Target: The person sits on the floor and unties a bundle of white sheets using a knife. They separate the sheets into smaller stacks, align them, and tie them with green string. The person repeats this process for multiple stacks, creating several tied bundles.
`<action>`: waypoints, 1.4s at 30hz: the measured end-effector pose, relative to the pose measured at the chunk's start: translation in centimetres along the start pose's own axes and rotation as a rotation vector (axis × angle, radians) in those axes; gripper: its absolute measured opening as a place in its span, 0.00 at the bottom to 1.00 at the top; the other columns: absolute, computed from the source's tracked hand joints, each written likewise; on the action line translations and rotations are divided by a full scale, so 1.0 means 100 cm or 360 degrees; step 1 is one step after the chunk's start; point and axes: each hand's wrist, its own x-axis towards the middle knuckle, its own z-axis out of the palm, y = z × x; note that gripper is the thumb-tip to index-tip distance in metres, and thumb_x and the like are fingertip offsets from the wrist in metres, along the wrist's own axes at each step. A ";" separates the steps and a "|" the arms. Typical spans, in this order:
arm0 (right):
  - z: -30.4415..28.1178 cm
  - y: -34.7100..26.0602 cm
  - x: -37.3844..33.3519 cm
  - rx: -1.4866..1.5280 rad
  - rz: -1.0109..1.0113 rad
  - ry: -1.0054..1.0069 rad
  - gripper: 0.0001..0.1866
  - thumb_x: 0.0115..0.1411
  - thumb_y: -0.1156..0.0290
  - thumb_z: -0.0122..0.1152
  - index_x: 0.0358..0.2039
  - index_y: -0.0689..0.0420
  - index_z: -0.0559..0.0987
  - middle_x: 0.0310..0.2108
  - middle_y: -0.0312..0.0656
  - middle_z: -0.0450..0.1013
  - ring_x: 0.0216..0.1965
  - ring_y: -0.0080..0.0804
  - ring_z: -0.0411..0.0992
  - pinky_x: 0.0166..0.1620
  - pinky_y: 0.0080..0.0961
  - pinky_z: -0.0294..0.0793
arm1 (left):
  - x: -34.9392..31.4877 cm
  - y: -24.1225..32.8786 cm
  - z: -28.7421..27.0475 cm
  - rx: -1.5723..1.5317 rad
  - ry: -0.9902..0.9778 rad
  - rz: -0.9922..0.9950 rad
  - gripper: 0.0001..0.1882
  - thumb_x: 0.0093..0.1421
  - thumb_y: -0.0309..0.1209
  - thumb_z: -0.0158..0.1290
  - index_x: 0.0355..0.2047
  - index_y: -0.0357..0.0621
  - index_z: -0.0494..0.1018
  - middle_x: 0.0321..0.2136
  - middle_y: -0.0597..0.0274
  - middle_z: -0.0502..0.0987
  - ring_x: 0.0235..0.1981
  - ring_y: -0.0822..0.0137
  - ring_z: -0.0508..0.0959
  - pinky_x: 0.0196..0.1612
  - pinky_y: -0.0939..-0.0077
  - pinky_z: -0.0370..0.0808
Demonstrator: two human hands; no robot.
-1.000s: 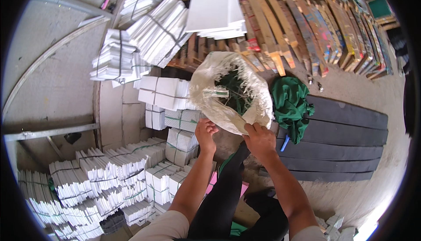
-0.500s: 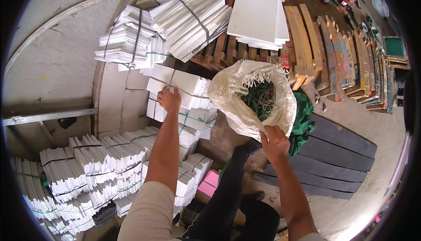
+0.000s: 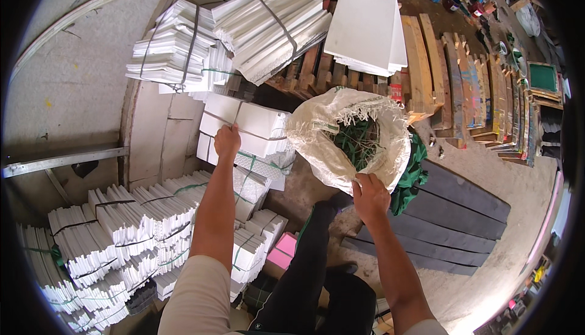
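Observation:
My left hand (image 3: 228,142) is closed at the near edge of a white bundle of flat sheets (image 3: 259,121), its fingers curled where the dark strap (image 3: 236,114) runs over the top. The bundle lies on a stack of similar tied bundles. My right hand (image 3: 371,196) grips the near rim of a white woven sack (image 3: 317,131) with a frayed edge. Its mouth is open toward me, showing a tangle of dark green strapping strips (image 3: 358,140) inside. Green cloth (image 3: 411,173) bunches against the sack's right side.
More tied white bundles (image 3: 125,225) are piled at the lower left and on pallets at the back. Loose white boards (image 3: 362,24) lie on a pallet. Wooden frames (image 3: 463,85) line the right, with black slabs (image 3: 448,207) on the floor. A pink block (image 3: 282,249) sits near my leg.
My left hand has gone from spread fingers on top of the bundle to curled fingers at its near edge. My right hand still grips the sack rim. The whole view has shifted slightly.

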 end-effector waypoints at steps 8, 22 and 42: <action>0.006 0.004 -0.013 -0.0029 0.0005 -0.0030 0.13 0.61 0.61 0.69 0.44 0.49 0.81 0.39 0.40 0.76 0.42 0.45 0.78 0.44 0.45 0.80 | -0.068 -0.060 0.032 -0.0347 -0.0128 0.0081 0.21 0.72 0.45 0.52 0.42 0.34 0.78 0.36 0.41 0.84 0.42 0.41 0.84 0.47 0.48 0.78; -0.020 -0.029 -0.104 0.0131 -0.0242 0.0020 0.31 0.56 0.63 0.73 0.60 0.52 0.75 0.56 0.46 0.70 0.51 0.48 0.74 0.52 0.44 0.78 | -0.265 -0.101 0.039 -0.1980 -0.0355 -0.0556 0.15 0.75 0.40 0.51 0.31 0.48 0.69 0.21 0.71 0.64 0.19 0.76 0.67 0.22 0.78 0.66; -0.023 0.138 -0.405 -0.0143 0.0768 -0.0071 0.61 0.51 0.43 0.73 0.79 0.35 0.47 0.76 0.68 0.41 0.78 0.69 0.39 0.70 0.79 0.43 | -0.643 0.094 0.115 -0.0374 -0.1153 0.1860 0.09 0.66 0.31 0.57 0.34 0.36 0.76 0.34 0.45 0.80 0.39 0.42 0.81 0.41 0.52 0.76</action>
